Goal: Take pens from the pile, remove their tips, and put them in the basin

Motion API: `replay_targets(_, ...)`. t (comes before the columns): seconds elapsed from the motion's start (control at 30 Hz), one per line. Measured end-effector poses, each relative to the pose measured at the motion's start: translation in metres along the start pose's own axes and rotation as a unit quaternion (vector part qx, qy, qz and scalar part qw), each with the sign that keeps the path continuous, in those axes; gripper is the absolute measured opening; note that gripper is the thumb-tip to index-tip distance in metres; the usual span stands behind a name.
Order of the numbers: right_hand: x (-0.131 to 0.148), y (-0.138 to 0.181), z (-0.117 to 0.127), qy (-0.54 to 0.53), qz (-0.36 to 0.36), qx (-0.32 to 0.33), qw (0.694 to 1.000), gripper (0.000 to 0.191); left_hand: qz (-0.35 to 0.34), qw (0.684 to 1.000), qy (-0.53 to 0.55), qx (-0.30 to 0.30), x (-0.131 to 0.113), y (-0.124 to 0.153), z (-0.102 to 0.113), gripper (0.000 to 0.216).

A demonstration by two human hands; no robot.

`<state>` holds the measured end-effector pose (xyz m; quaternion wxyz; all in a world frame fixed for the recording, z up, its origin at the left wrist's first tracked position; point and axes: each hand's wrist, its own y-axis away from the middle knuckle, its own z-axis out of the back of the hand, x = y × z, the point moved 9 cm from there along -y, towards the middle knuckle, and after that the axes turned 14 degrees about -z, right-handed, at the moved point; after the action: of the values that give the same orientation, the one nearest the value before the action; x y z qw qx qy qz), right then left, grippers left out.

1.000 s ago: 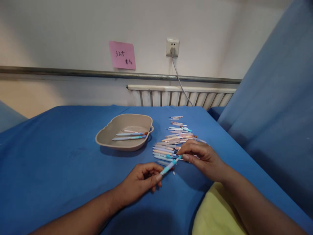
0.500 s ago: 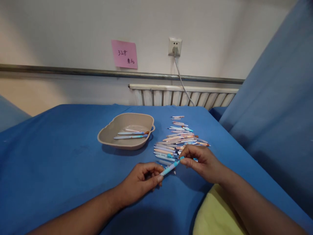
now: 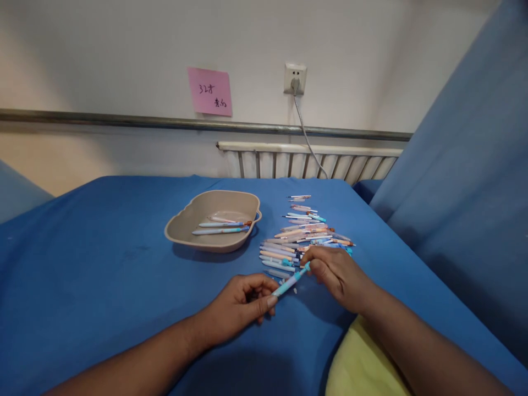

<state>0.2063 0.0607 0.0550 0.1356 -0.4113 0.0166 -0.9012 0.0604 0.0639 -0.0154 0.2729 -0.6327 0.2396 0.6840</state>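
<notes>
A light-blue and lilac pen is held at a slant between my two hands, above the blue cloth. Its lower end is pinched between the thumb and fingers of my left hand. My right hand has its fingers curled closed at the turquoise upper end; exactly what the fingertips grip is partly hidden. Just beyond the hands lies a spread of pens and pen parts in white, peach, grey and blue. A few small white pieces rest behind the held pen.
A beige basin with several pens in it stands left of the pile. Something yellow and soft is under my right forearm. Behind the blue-covered surface are a white railing and a plugged-in cable. A blue curtain hangs at right.
My right hand has turned over slightly, its fingers curling further at the pen's upper end. The left hand and the pen have shifted only a little.
</notes>
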Motion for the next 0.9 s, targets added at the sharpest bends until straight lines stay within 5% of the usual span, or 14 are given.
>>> replay_targets(0.23, -0.016, -0.003, -0.002, -0.183, -0.052, 0.027, 0.981, 0.023, -0.011, 1.000, 0.017, -0.012, 0.002, -0.002, 0.006, 0.030)
replay_targets(0.33, -0.013, -0.004, -0.005, -0.167, -0.046, 0.036, 0.984, 0.014, -0.004, 1.000, 0.021, -0.011, 0.002, -0.001, 0.004, 0.031)
replay_targets(0.53, -0.008, -0.005, -0.001, -0.070, -0.034, -0.006, 0.997, 0.030, 0.001, 1.000, 0.031, -0.001, 0.003, 0.000, 0.000, 0.031)
replay_targets(0.9, -0.012, -0.009, -0.006, -0.082, -0.055, -0.012, 0.995, 0.031, 0.003, 0.999, 0.048, -0.018, 0.006, -0.001, 0.002, 0.029)
